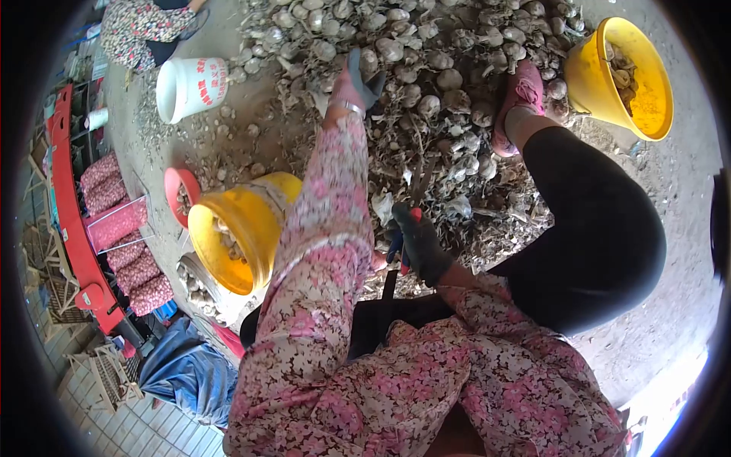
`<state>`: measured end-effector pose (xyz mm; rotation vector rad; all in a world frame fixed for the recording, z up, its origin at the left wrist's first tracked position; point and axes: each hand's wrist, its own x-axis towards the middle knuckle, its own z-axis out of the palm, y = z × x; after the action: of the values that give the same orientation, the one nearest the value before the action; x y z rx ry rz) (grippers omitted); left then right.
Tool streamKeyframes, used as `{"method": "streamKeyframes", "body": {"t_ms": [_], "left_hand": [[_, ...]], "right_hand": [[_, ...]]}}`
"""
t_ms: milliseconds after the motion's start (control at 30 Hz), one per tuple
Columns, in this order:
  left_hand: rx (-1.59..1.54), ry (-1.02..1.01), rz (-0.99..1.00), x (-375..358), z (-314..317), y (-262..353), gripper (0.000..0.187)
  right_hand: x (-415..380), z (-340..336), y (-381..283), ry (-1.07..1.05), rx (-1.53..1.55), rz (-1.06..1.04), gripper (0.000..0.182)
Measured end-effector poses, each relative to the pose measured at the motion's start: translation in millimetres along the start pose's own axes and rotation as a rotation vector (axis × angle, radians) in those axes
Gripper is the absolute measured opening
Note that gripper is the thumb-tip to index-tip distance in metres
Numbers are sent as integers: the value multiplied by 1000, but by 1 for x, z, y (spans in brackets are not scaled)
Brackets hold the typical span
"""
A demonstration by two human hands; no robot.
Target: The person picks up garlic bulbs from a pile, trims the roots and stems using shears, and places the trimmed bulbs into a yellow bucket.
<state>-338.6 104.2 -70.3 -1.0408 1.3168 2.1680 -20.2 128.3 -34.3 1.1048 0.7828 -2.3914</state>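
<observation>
My left hand (356, 85), in a grey-coated glove with a band at the wrist, reaches out over the near part of a large heap of garlic bulbs (449, 79). Its fingers are apart and nothing shows in them. Close to my lap, my right hand (423, 247), in a dark glove, is closed around red-handled shears (405, 259). The dark blade part points toward the heap, partly lost against the dry stalks. Loose stems and papery skins (457, 206) lie between my legs, beneath the right hand.
A yellow bucket (199, 228) with garlic tilts at my left, near a small red container (181, 183). Another yellow bucket (579, 76) stands right of my pink shoe (525, 91). A white bucket (169, 91) and a person in patterned clothing (137, 34) are far left, above filled pink sacks (141, 282).
</observation>
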Motion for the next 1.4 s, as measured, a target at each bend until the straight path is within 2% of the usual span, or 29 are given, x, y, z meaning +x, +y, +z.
{"method": "streamKeyframes", "body": {"t_ms": [33, 67, 133, 200, 267, 300, 333, 367, 400, 467, 500, 533, 567, 600, 667, 733, 833, 867, 933, 1000, 1067, 1100, 1133, 1200, 1233, 1267, 1300, 1333, 1400], "left_hand": [[43, 66, -125, 10, 16, 1, 39], [43, 65, -132, 18, 20, -2, 39], [397, 128, -17, 38, 20, -6, 39], [271, 91, -33, 53, -5, -15, 36], [-34, -199, 117, 41, -32, -23, 31], [-173, -240, 102, 23, -46, -28, 16], [-335, -372, 54, 19, -71, -38, 13], [-316, -500, -18, -1, -92, -42, 19], [-317, -495, -14, -31, -105, -49, 19], [-354, -662, 174, -88, -122, -69, 26], [-359, -655, 180, -108, -137, -77, 26], [-225, -638, 151, -127, -150, -83, 29], [-92, -620, 123, -143, -162, -88, 32], [-97, -617, 134, -168, -159, -93, 32], [-194, -360, 192, -207, -153, -102, 37], [-192, -379, 222, -215, -179, -104, 33], [-774, -831, 100, -218, -194, -95, 22], [-782, -833, 112, -225, -198, -92, 22], [-729, -843, 232, -237, -206, -84, 20], [-660, -786, 276, -235, -228, -90, 17], [-181, -420, 415, -234, -239, -103, 20], [-189, -416, 418, -241, -236, -105, 20], [-27, -324, 489, -249, -232, -106, 28], [302, -138, 617, -265, -223, -105, 45], [492, 17, 715, -268, -223, -103, 56], [490, 15, 713, -266, -224, -101, 56], [704, 112, 790, -264, -224, -100, 61], [923, 210, 861, -261, -226, -99, 65], [981, 207, 852, -264, -221, -98, 68]], "right_hand": [[4, -1, -2, 1, -10, 1, 34], [7, -3, -3, 8, -11, 0, 34], [9, -1, -7, -20, -16, 11, 27], [8, 1, -11, -23, -11, 48, 24], [12, -1, -16, -30, -212, 5, 24], [24, -8, -5, -19, -376, -119, 27], [27, -11, -8, -26, -373, -116, 27], [30, -14, -11, -33, -442, -159, 29], [28, -14, -14, -39, -514, -202, 31], [19, -9, -23, -3, -597, -253, 24], [20, -14, -23, -93, -647, -339, 24], [21, -17, -22, -185, -694, -427, 26], [22, -17, -23, -141, -860, -409, 26], [13, -14, -24, -152, -867, -410, 26], [-3, -8, -26, -378, -619, -395, 22], [-4, -17, -19, -402, -712, -344, 28], [-4, -23, -7, -302, -881, -261, 28], [-9, -22, -5, -310, -892, -263, 28], [-15, -18, -5, -195, -694, -224, 27], [-10, -20, -1, -255, -626, -197, 26], [-5, -21, 9, -385, -797, -722, 24], [-15, -18, 1, -407, -1068, -1012, 27], [-28, -14, -5, -411, -1074, -1010, 27], [-50, -7, -11, -359, -1440, -1068, 39], [-51, -8, -12, -357, -1443, -1065, 39], [-51, -9, -14, -269, -1605, -1096, 47], [-51, -11, -16, -178, -1768, -1119, 54], [-47, -11, -19, -178, -1769, -1111, 54], [-43, -13, -26, -198, -1926, -1088, 59]]}}
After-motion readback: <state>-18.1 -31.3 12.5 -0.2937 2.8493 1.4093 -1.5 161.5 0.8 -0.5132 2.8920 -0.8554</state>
